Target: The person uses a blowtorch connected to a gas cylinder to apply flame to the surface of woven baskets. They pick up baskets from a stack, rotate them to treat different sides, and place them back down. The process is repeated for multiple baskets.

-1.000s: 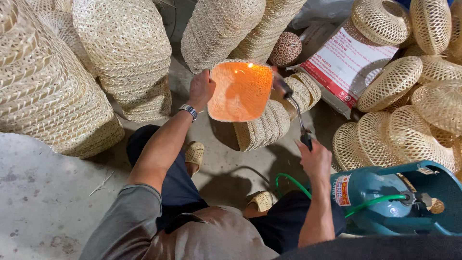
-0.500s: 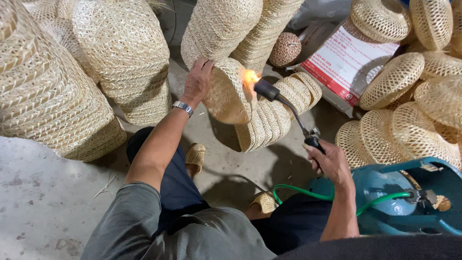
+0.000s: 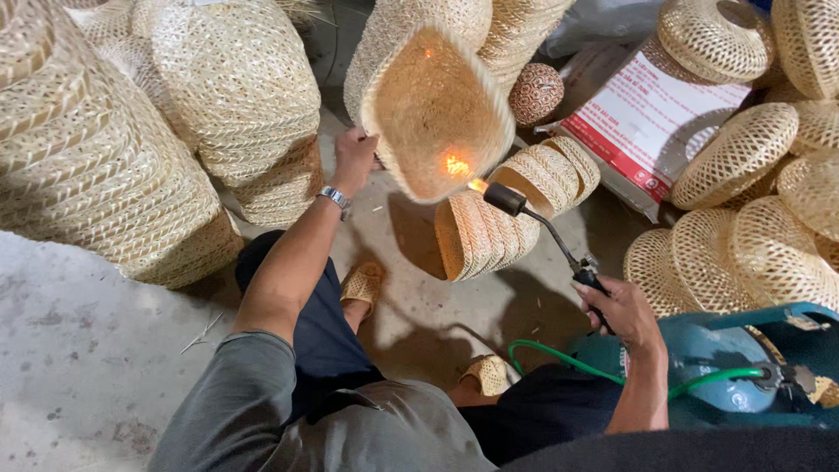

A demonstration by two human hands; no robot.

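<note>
Flipped the woven basket [image 3: 437,114] around since a moment ago, so its hollow side faces me now, held up by the rim in my closed left hand [image 3: 353,160]. My right hand [image 3: 622,310] grips the torch [image 3: 542,229], flame licking inside the basket. Green hose [image 3: 559,358] runs to the teal gas cylinder [image 3: 725,376] beside me.

Evenly and fairly brightly lit from above, warm in tone on the pale woven baskets. Soft dark shadows cast on the concrete floor [image 3: 79,350] beside the stacked baskets [image 3: 489,232]. Small orange glow from the torch flame [image 3: 476,184], with a hot spot inside the held basket [image 3: 437,114] just above it. Mostly sharp; slight wide-angle stretching toward the edges.
</note>
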